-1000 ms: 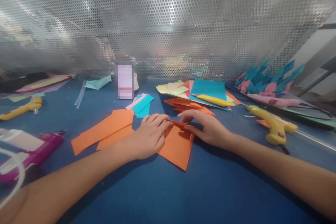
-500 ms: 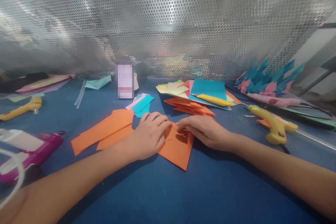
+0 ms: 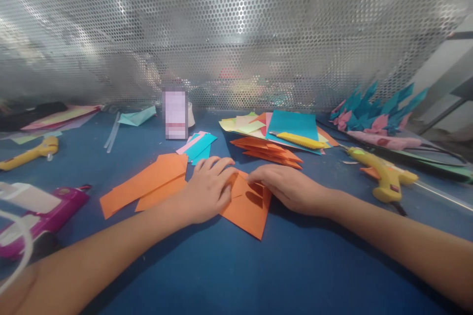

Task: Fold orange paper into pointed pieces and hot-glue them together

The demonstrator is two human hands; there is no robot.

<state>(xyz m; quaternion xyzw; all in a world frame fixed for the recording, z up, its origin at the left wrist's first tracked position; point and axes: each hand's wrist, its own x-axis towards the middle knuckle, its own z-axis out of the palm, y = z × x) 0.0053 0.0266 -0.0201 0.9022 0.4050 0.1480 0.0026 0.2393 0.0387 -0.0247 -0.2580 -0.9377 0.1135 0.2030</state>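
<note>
A folded sheet of orange paper (image 3: pixel 247 215) lies on the blue table between my hands, with creases showing in its upper part. My left hand (image 3: pixel 209 189) is closed at the paper's left edge, thumb and fingers curved around it. At the upper right part of the sheet, my right hand (image 3: pixel 290 188) has its fingers bent together on a raised flap; the fingertips are partly hidden. Left of the sheet are flat orange paper pieces (image 3: pixel 148 179), partly behind my left forearm. Just beyond my hands sits a pile of folded orange papers (image 3: pixel 268 151).
A yellow utility knife (image 3: pixel 301 140) lies on coloured sheets (image 3: pixel 291 125). Yellow glue guns (image 3: pixel 386 174) are on both sides. Blue and pink strips (image 3: pixel 199 147) lie beside a pixelated upright object (image 3: pixel 175 113). A magenta device (image 3: pixel 62 211) is at left, blue-pink paper shapes (image 3: pixel 377 110) far right, perforated metal (image 3: pixel 236 34) behind.
The fingers of my left hand have moved slightly left, and my right hand has shifted a little on the flap. More of the orange paper's creased middle now shows between them.
</note>
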